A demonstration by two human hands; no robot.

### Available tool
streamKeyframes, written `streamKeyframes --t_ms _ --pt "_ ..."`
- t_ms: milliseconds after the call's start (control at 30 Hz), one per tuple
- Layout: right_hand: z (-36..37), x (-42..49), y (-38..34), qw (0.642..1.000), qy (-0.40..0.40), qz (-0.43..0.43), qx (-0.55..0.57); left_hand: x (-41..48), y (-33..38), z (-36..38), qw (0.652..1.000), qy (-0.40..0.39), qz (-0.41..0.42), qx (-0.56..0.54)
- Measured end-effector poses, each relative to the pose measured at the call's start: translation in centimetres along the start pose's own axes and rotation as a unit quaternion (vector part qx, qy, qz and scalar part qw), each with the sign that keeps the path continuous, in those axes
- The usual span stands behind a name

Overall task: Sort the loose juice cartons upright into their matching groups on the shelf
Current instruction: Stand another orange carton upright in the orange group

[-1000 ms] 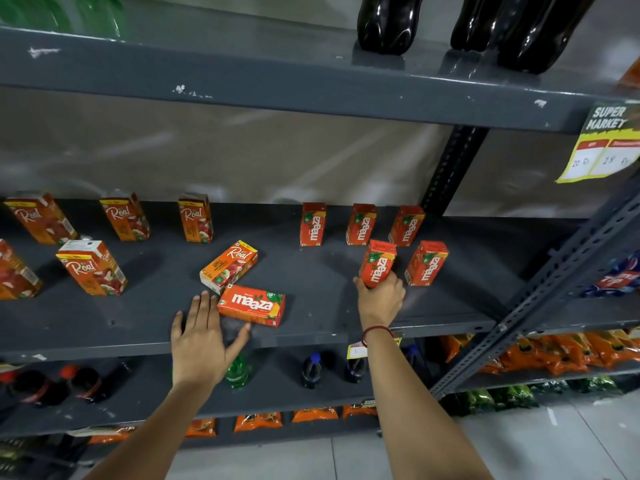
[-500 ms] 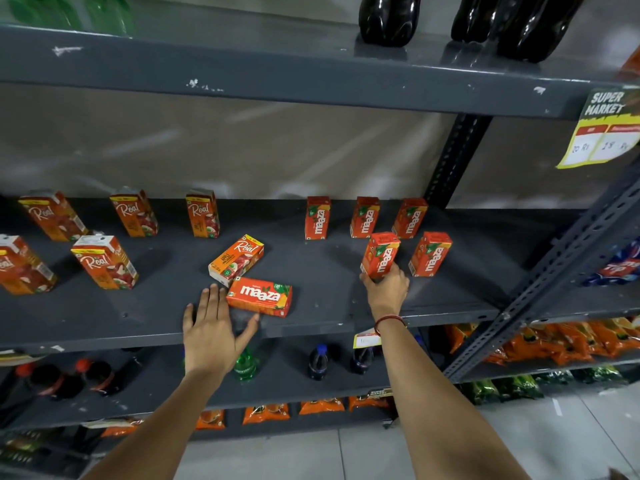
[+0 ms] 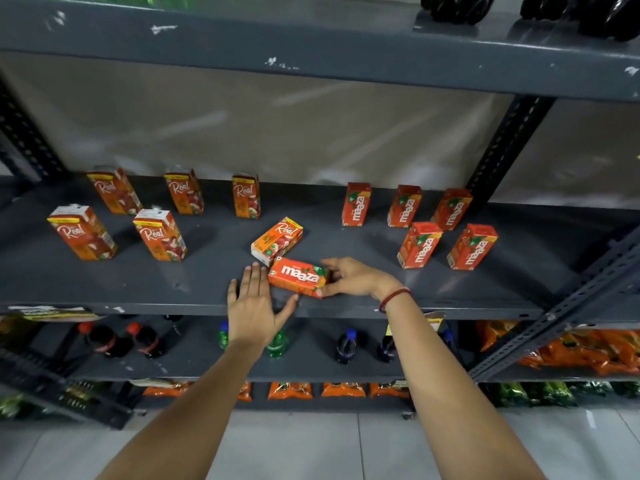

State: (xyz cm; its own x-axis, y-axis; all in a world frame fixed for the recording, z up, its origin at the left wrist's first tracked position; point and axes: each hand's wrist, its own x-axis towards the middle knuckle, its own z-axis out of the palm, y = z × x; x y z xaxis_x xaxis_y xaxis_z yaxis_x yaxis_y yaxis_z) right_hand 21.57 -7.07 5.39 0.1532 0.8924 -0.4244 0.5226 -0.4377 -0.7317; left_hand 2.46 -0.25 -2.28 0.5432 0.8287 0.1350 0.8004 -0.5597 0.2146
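Note:
A loose red Maaza carton point(image 3: 298, 276) lies flat near the front edge of the grey shelf point(image 3: 138, 285). My right hand point(image 3: 353, 277) grips its right end, fingers over the top and thumb underneath. My left hand point(image 3: 254, 304) lies flat and open on the shelf, just left of that carton. A loose Real carton point(image 3: 277, 240) lies on its side right behind it. Several Real cartons point(image 3: 160, 234) stand upright on the left. Several Maaza cartons point(image 3: 419, 244) stand upright on the right.
A shelf board point(image 3: 311, 46) with dark bottles hangs overhead. Diagonal braces point(image 3: 554, 313) cross at the right. Soda bottles point(image 3: 346, 346) and orange snack packs point(image 3: 571, 351) fill the lower shelves. Floor tiles show below.
My right hand let go of the upright Maaza carton on the right and moved left onto the flat Maaza carton. My left hand stayed flat on the shelf. The camera shifted left.

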Motion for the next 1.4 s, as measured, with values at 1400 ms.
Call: streamKeyframes --t_ms 1400 --pt "3.6 2.8 2.3 0.767 0.251 -0.086 0.584 -0.1 0.0 0.0 1.0 0.003 0.003 0.015"
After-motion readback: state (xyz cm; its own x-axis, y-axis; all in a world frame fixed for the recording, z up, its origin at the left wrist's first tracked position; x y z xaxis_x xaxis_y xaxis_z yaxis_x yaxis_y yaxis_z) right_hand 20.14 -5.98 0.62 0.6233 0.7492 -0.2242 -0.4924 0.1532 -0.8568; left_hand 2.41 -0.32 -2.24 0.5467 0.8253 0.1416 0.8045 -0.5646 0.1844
